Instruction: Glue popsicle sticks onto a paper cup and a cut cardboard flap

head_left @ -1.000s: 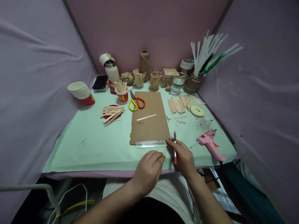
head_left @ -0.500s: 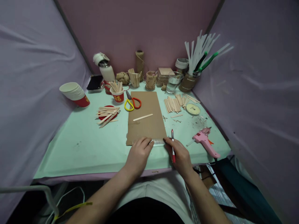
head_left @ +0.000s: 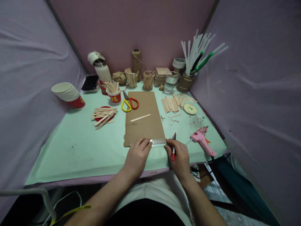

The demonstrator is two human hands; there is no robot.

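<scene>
Covering the left part of the clear ruler [head_left: 158,143], the left hand [head_left: 138,153], off it a second ago, keeps its fingers close together, its grip hidden; the right hand [head_left: 179,154] pinches the right end and a red-and-silver pen [head_left: 173,148], tip pointing away. Transparent and marked, the ruler runs left to right along the near edge of the cardboard [head_left: 145,129].

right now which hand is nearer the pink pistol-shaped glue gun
Right. The right hand is left of the pink glue gun; the left hand, on the clear ruler, is farther left.
</scene>
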